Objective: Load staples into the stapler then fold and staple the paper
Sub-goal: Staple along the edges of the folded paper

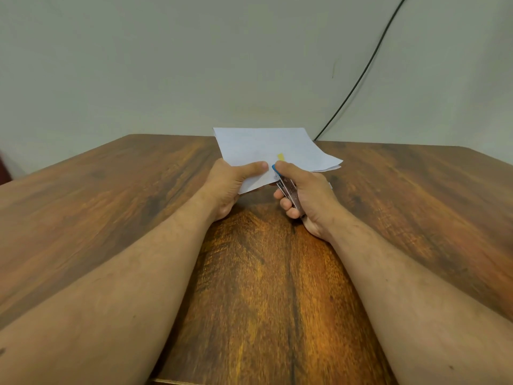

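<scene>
Stapling is best done with the folded paper (273, 151), pinched in the left hand (230, 184), held flat above the tabletop (111, 190). The stapler (288, 190), gripped by the closed right hand (308, 195), should be squeezed firmly at the paper's near edge.

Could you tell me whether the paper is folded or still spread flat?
Folded: the paper shows stacked layered edges at its right corner, held in the left hand.

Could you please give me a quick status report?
Left hand grips folded paper. Right hand squeezes stapler on paper's near edge. Nothing obstructing.
</scene>
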